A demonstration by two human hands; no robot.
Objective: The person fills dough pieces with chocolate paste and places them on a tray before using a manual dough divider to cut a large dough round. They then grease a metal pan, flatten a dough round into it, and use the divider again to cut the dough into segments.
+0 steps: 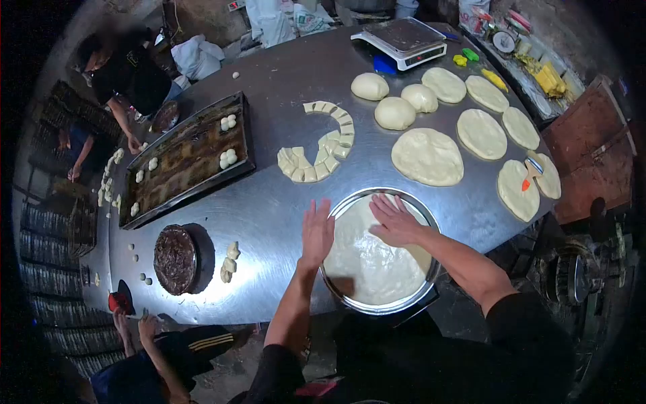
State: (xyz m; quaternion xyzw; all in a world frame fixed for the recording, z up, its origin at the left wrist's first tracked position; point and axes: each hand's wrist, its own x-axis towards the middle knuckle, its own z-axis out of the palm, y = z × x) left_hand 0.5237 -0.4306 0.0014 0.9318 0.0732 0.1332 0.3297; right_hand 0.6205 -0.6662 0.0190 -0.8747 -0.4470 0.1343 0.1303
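A wide sheet of pale dough [373, 269] fills a round metal pan [381, 310] at the table's front edge. My right hand [396, 222] lies flat on the upper part of the dough, fingers stretched out. At the pan's left rim, my left hand [317, 232] is held with its fingers extended and nothing in it. Just beyond the pan lies a flattened dough round [427, 157]. Left of that, a curved strip of cut dough pieces [314, 171] rests on the metal table.
A black baking tray [188, 158] with small dough balls lies to the left, near a bowl of dark filling [176, 260]. Several dough rounds [482, 134], a brush [532, 170] and a scale [404, 42] are at the right and back. Other people [134, 74] work along the left side.
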